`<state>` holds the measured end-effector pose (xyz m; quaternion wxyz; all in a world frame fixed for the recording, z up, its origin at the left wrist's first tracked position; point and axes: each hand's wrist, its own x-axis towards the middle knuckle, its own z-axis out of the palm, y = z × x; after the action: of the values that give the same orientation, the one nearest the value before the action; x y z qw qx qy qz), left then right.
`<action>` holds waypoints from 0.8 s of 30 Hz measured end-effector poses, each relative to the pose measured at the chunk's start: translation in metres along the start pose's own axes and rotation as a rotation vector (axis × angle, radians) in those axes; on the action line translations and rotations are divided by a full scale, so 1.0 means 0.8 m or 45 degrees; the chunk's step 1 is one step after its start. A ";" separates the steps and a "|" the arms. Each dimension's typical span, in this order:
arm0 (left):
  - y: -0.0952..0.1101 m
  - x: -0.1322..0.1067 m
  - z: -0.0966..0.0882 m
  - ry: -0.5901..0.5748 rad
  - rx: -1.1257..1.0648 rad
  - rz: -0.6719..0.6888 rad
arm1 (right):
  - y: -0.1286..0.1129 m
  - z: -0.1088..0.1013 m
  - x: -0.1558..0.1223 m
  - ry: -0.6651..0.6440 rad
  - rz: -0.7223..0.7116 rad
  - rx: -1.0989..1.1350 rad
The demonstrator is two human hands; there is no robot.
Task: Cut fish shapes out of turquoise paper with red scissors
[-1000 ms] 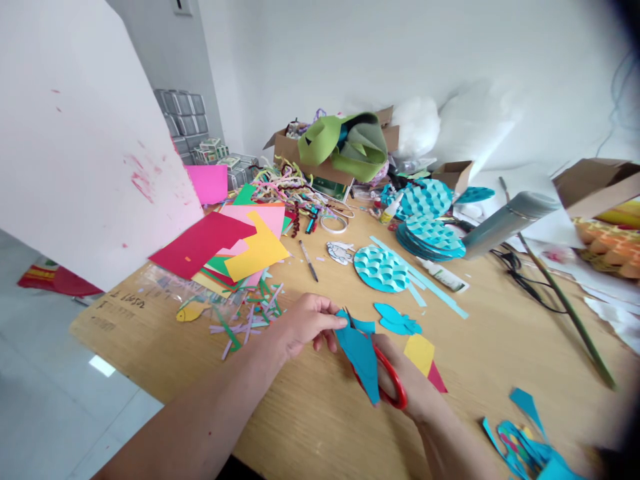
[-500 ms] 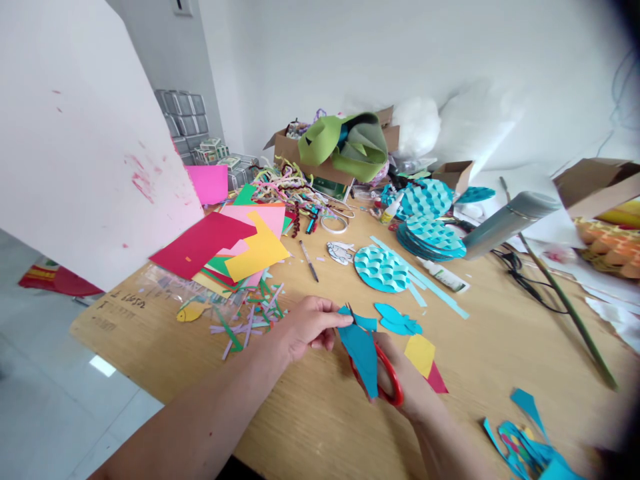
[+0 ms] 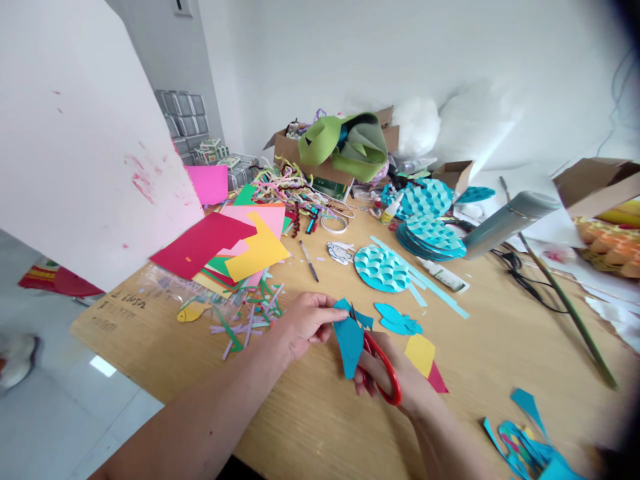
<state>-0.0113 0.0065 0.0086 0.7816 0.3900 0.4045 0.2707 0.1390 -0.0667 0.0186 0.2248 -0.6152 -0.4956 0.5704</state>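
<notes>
Between the thumb and fingers of my left hand (image 3: 311, 321) is the top edge of a piece of blue paper (image 3: 349, 350). Its lower end hangs down in a point. My right hand (image 3: 395, 370) grips a pair of red-handled scissors (image 3: 386, 373), with fingers through the loops. The dark blades cross the upper part of the paper, where a narrow blue strip angles off to the right. Just beyond lies a blue fish-shaped cutout (image 3: 397, 320). A yellow paper piece (image 3: 420, 354) and a red paper piece (image 3: 438, 378) rest beside my right hand.
Coloured paper sheets (image 3: 205, 245) and thin scraps (image 3: 250, 320) lie at the left. A layered blue paper disc (image 3: 381, 269), a pen (image 3: 309, 261), a glue bottle (image 3: 443, 274) and a grey tumbler (image 3: 513, 223) stand or lie farther back. Blue scraps (image 3: 530, 447) are at front right.
The blue paper has shifted slightly left and turned, and the strip at the blades now tilts downward. A person's shoe has come into view on the floor at the left.
</notes>
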 end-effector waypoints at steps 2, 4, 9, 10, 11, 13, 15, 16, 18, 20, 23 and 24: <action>0.001 0.000 0.000 0.049 0.015 0.018 | 0.002 -0.001 0.001 -0.026 -0.044 0.024; 0.001 0.001 -0.001 0.086 0.044 0.043 | 0.005 -0.001 0.002 -0.040 -0.074 0.059; 0.001 0.002 -0.003 0.173 0.097 0.137 | 0.007 -0.004 0.001 -0.080 -0.037 0.075; 0.000 0.002 -0.003 0.191 0.106 0.151 | 0.006 -0.004 0.000 -0.085 -0.035 0.076; 0.000 0.002 -0.003 0.204 0.119 0.163 | 0.005 -0.004 -0.001 -0.087 -0.036 0.084; 0.000 0.002 -0.002 0.211 0.158 0.185 | 0.004 -0.004 -0.002 -0.075 -0.041 0.107; 0.000 0.002 -0.001 0.195 0.201 0.199 | 0.004 -0.004 -0.004 -0.067 -0.048 0.117; 0.000 0.001 -0.001 0.184 0.219 0.204 | 0.004 -0.004 -0.004 -0.066 -0.052 0.115; 0.000 0.001 0.000 0.176 0.241 0.212 | 0.004 -0.004 -0.005 -0.074 -0.055 0.110; 0.000 0.001 -0.001 0.181 0.246 0.226 | 0.005 -0.004 -0.005 -0.087 -0.056 0.117; -0.001 0.002 -0.001 0.190 0.241 0.244 | 0.007 -0.005 -0.004 -0.102 -0.048 0.137; -0.002 0.002 -0.001 0.182 0.242 0.241 | 0.008 -0.005 -0.003 -0.100 -0.045 0.144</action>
<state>-0.0109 0.0072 0.0067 0.6813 0.4784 0.4444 0.3309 0.1451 -0.0705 0.0154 0.2497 -0.5698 -0.4818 0.6172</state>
